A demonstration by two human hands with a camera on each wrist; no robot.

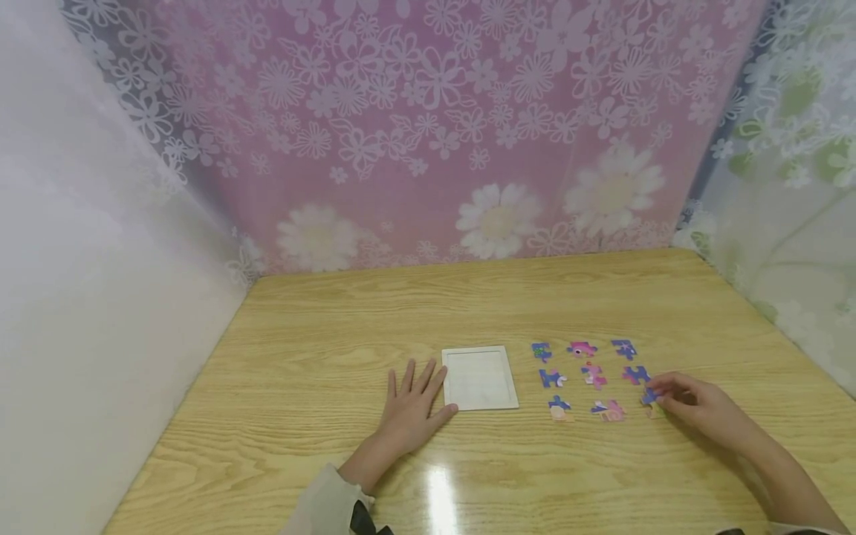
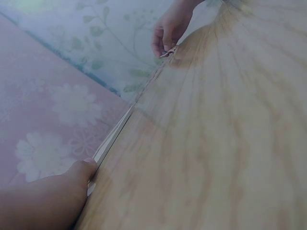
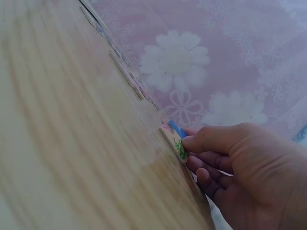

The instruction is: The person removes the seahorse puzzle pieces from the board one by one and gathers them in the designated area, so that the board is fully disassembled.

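Thumb and fingers of my right hand (image 1: 702, 409) pinch a jigsaw piece (image 3: 173, 140) at its edge; it is blue and tan with a green plant print. In the head view that piece sits at the near right corner of several loose pieces, such as a pink one (image 1: 608, 410) and a blue one (image 1: 625, 348). My left hand (image 1: 411, 412) lies flat with fingers spread, its thumb and fingertips touching the left edge of a white square puzzle frame (image 1: 479, 408). Nothing lies inside the frame.
The wooden table (image 1: 301, 334) carries the frame and the pieces, which stand in rough rows right of the frame. A pink flowered curtain (image 1: 401, 148) hangs behind, with pale cloth (image 1: 802, 223) at the right and a white sheet (image 1: 100, 297) at the left.
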